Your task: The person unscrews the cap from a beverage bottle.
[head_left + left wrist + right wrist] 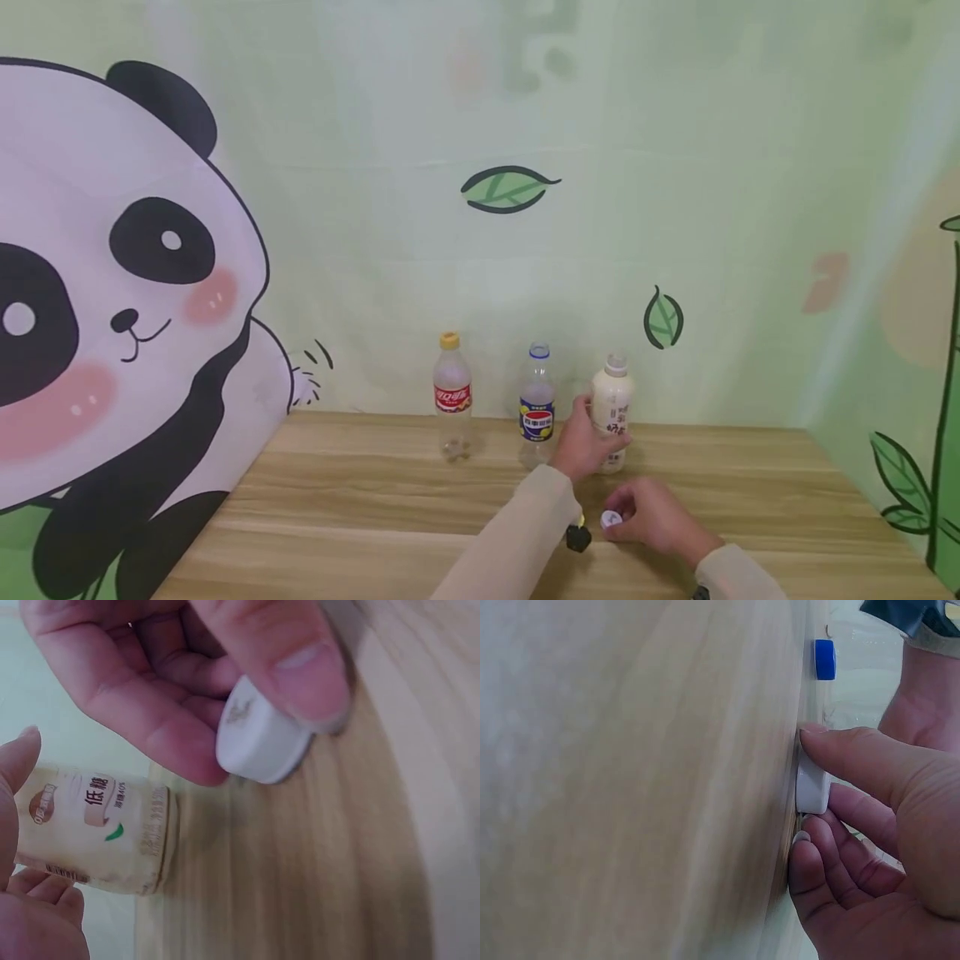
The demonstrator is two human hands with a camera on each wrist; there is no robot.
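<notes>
Toward the back edge of the pale wooden desk (375, 500), against a green wall printed with a cartoon panda (112, 292), three bottles upright in a row: a clear plastic bottle with a yellow cap and red label (452, 392) on the left, a clear plastic bottle with a blue-and-red label (537, 404) and no cap in the middle, and a cream-white opaque bottle with a printed label (612, 400) on the right, its neck also bare. Left hand (583, 442) wrapped round the lower body of the cream-white bottle, thumb on one side and fingers curled behind, apparently steadying it upright on the desk while its mouth stands uncovered. Right hand (651, 515) nearer the front, resting low on the desk and pinching a small round white plastic cap (611, 519) between thumb and curled fingers, with the cap's rim touching or just above the wood; hard to tell which, since the wrist views are blurred. Cap held flat-side outward, well below and in front of the open bottle neck, so cap and bottle are apart. Small blue cap (824, 659) lying on the desk farther back, probably belonging to the middle bottle. Dark wrist-mounted device (578, 537) visible beneath the left sleeve.
</notes>
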